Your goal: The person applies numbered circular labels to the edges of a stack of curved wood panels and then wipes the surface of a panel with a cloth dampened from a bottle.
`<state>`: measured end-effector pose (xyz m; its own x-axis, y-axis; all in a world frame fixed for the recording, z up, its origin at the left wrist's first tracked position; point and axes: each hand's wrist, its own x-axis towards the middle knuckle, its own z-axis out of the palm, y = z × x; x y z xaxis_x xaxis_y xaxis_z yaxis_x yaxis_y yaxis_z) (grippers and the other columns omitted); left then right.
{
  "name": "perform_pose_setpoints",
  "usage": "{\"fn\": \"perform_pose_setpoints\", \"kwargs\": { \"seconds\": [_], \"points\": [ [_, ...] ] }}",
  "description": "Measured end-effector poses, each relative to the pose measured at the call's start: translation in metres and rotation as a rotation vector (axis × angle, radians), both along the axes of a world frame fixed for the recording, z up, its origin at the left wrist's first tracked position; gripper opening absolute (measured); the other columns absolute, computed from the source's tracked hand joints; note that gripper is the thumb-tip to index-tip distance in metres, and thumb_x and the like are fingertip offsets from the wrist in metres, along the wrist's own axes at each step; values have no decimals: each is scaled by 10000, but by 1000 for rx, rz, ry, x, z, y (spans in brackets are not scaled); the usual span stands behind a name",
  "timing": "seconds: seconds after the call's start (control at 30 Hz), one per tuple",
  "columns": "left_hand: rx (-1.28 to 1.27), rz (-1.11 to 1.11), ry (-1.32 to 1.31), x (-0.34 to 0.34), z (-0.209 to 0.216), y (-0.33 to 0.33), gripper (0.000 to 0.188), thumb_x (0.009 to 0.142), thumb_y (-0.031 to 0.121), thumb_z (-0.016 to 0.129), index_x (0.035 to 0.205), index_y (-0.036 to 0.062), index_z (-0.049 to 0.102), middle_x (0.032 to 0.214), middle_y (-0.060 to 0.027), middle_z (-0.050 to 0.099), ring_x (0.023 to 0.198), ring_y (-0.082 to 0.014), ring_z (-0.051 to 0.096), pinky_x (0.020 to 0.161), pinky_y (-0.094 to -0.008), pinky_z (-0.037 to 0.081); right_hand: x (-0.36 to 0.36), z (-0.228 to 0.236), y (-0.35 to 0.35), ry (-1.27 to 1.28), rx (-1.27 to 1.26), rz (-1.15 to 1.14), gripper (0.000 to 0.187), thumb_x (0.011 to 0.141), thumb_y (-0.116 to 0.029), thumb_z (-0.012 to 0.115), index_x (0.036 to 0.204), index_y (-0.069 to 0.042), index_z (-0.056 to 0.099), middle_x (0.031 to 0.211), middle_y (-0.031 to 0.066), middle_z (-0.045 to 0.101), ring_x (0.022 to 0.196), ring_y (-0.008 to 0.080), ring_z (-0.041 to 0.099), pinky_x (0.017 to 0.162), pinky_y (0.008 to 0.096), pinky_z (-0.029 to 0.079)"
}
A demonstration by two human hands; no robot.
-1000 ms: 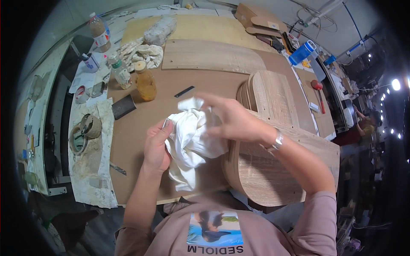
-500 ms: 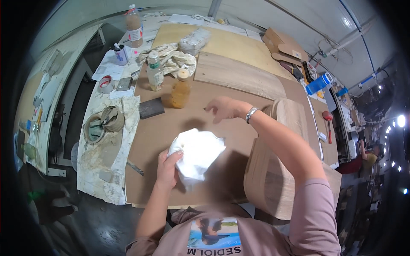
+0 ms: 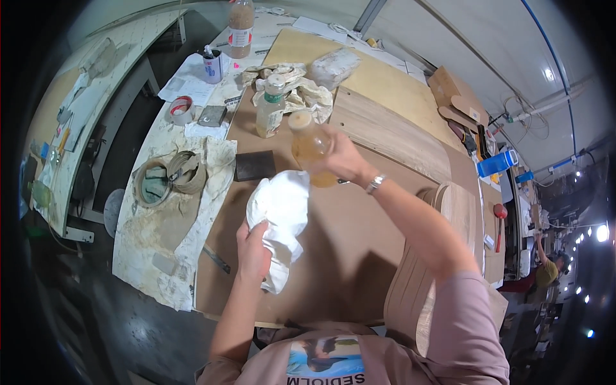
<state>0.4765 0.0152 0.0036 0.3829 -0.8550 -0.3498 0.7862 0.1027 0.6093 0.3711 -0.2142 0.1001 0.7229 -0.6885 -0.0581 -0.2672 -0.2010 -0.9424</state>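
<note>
The left hand (image 3: 253, 250) is closed around the lower part of a white cloth (image 3: 280, 215), fingers wrapped tight on the bunched fabric, so the cloth rises above the fist and a loose tail hangs below it. The cloth sits over the brown board (image 3: 333, 256) that covers the workbench, roughly at its middle.

The right hand (image 3: 340, 160) grips a plastic bottle of amber liquid (image 3: 309, 146), fingers curled round its lower half. The bottle is tilted, its cap pointing up and to the left, and its base end lies just beside the top of the cloth (whether they touch cannot be made out). A watch (image 3: 375, 184) shows on that wrist.

Behind the bottle stands a second bottle with a green label (image 3: 269, 108), upright, near a heap of crumpled rags (image 3: 292, 86). A dark square pad (image 3: 255, 165) lies flat on the board just left of the cloth. Further left, on a stained sheet (image 3: 160, 244), rest coiled rings of tape (image 3: 170, 179). A curved wooden piece (image 3: 459, 212) lies to the right of the forearm.
</note>
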Motion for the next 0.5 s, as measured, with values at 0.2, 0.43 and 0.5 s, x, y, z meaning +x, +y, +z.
{"fn": "perform_pose_setpoints", "kwargs": {
  "seconds": [0.2,0.43,0.5],
  "points": [
    [-6,51,57,-6,-4,-12,449,936,68,504,1369,-30,441,1310,-156,547,1182,-284,561,998,-419,457,-33,4,32,572,-793,285,504,645,-143,733,1126,-67,605,991,114,671,940,338,612,836,411,481],
    [-116,-85,447,-20,-13,-27,435,998,201,515,1370,-12,440,1313,-125,554,1180,-273,568,999,-441,469,-46,-4,48,729,-944,279,361,630,-79,654,990,-74,634,897,81,651,896,293,589,816,389,437],
    [-81,-61,395,-22,-11,-25,423,995,188,520,1351,-32,454,1289,-134,569,1152,-276,585,978,-438,484,-48,1,46,776,-967,297,331,630,-78,651,961,-73,637,893,80,648,891,291,589,820,388,437]
  ]
}}
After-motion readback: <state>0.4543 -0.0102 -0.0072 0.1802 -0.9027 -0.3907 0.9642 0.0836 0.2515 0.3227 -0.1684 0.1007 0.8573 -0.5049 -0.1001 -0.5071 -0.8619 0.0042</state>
